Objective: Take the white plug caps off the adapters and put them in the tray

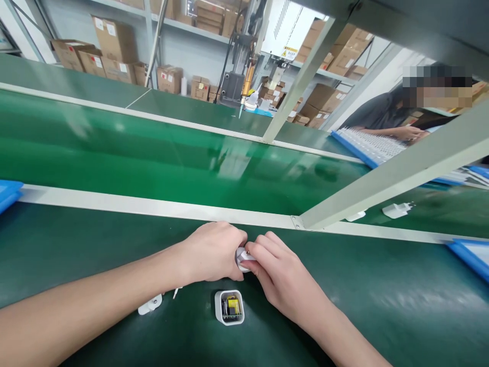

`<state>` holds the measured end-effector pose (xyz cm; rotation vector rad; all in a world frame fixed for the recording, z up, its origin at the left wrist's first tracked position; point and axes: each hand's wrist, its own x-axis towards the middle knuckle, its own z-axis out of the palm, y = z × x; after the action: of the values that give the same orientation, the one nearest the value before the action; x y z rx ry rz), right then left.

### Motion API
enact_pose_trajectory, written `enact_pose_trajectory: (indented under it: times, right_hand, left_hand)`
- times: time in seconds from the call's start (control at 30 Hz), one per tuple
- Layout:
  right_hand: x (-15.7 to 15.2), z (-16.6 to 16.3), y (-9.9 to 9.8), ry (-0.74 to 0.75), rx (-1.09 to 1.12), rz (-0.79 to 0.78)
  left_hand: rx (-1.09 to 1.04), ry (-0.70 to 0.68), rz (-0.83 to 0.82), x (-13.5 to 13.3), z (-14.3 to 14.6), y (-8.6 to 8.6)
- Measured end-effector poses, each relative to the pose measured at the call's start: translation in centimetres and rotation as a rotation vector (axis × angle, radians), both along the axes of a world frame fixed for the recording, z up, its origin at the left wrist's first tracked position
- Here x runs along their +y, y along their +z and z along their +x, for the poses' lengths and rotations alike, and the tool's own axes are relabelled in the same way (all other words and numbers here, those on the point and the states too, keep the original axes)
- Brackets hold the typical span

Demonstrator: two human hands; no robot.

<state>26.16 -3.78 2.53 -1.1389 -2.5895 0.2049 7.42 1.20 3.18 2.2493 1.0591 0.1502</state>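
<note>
My left hand [214,255] and my right hand [278,272] meet over the green bench top [114,239]. Both are closed on a small white plastic charger part [243,260], whose far side my fingers partly hide. Just below them an open white charger housing [218,309] stands on the bench, with yellow and dark electronic components [232,307] showing inside. Under my left forearm lies a white plug cap [150,305], partly covered. Beside it is a tiny metal-and-white piece [176,292], too small to name.
A slanting metal post [382,176] rises at right from the pale rail [153,205]. Beyond runs a green conveyor belt [171,168] carrying a white charger [398,210]. Blue trays [471,257] sit at both sides. A co-worker [382,114] sits across, near a machine [284,30] and cardboard boxes [114,41].
</note>
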Motion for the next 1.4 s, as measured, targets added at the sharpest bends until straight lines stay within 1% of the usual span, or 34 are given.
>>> enact_pose_trajectory:
  times: [0.1,0.2,0.27,0.33,0.4,0.43,0.53,0.6,0.67,0.7,0.77,0.8,0.83,0.87,0.9,0.97,1.0,1.03,1.07,1.13,1.2,1.23,1.33,1.4]
  right_hand:
    - [-0.1,-0.3,-0.1,-0.023,-0.020,0.030]
    - [-0.3,-0.2,-0.9,-0.041,0.023,0.053]
    - [-0.2,0.1,-1.7,-0.120,0.152,-0.005]
    - [0.2,0.6,-2.5,-0.257,0.331,-0.095]
    - [0.8,1.1,-3.1,-0.368,0.470,-0.139]
    - [1.1,1.3,-3.3,-0.393,0.508,-0.141]
    - [1.6,1.4,-3.2,-0.392,0.542,-0.154]
    - [1.5,1.2,-3.0,-0.366,0.521,-0.167]
    - [1.2,1.0,-2.9,-0.331,0.477,-0.161]
    - [1.1,0.9,-2.8,-0.314,0.456,-0.152]
    - [0.9,0.8,-2.9,-0.290,0.435,-0.134]
    - [0.9,0.8,-2.9,-0.282,0.432,-0.129]
    - [0.9,0.8,-3.0,-0.277,0.430,-0.127]
    - [0.9,0.8,-3.0,-0.273,0.426,-0.126]
    - [1.0,0.8,-3.0,-0.267,0.422,-0.127]
    - [1.0,0.8,-3.1,-0.254,0.414,-0.122]
    - [0.9,0.8,-3.0,-0.244,0.416,-0.110]
    - [0.8,0.8,-3.0,-0.229,0.423,-0.091]
    - [0.7,0.8,-2.9,-0.213,0.431,-0.068]
    - [0.3,0.7,-2.8,-0.176,0.447,-0.026]
    - [-0.1,0.7,-2.8,-0.137,0.449,-0.004]
    - [-0.2,0.6,-2.7,-0.110,0.444,0.000]
    - [-0.5,0.6,-2.7,0.020,0.451,0.018]
    - [-0.6,0.5,-2.7,0.076,0.500,0.020]
  left_hand:
    - [-0.027,-0.008,0.013,-0.1,-0.1,-0.1]
    - [-0.029,-0.007,0.024,-0.2,-0.1,-0.1]
    - [-0.016,0.010,0.030,-0.1,-0.2,0.0]
    - [0.003,0.052,0.053,0.7,-0.9,0.2]
    - [0.032,0.144,0.106,2.2,-2.5,0.2]
    - [0.054,0.210,0.136,3.1,-3.6,0.2]
    - [0.144,0.438,0.219,6.1,-7.7,-0.2]
    - [0.202,0.534,0.229,7.3,-10.5,-0.5]
    - [0.239,0.571,0.207,7.5,-12.5,-0.3]
    - [0.249,0.575,0.191,7.1,-13.1,0.0]
    - [0.253,0.565,0.161,5.4,-13.6,1.0]
    - [0.241,0.534,0.139,4.2,-13.6,1.7]
    - [0.217,0.475,0.108,2.8,-13.3,2.4]
    - [0.189,0.385,0.070,1.3,-12.9,3.0]
    - [0.162,0.267,0.024,-0.1,-12.4,3.5]
    - [0.168,0.046,-0.045,-2.4,-11.2,4.0]
    - [0.186,-0.025,-0.067,-3.2,-10.6,3.9]
    - [0.204,-0.064,-0.076,-3.6,-10.0,3.8]
    - [0.203,-0.081,-0.075,-3.8,-9.3,3.6]
    - [0.150,-0.072,-0.057,-3.4,-7.9,3.2]
    - [0.068,-0.030,-0.044,-2.7,-6.3,3.0]
    - [0.019,0.012,-0.047,-2.4,-5.5,3.0]
    - [-0.159,0.154,-0.141,-2.5,-3.3,3.2]
    - [-0.235,0.191,-0.228,-3.1,-2.5,3.4]
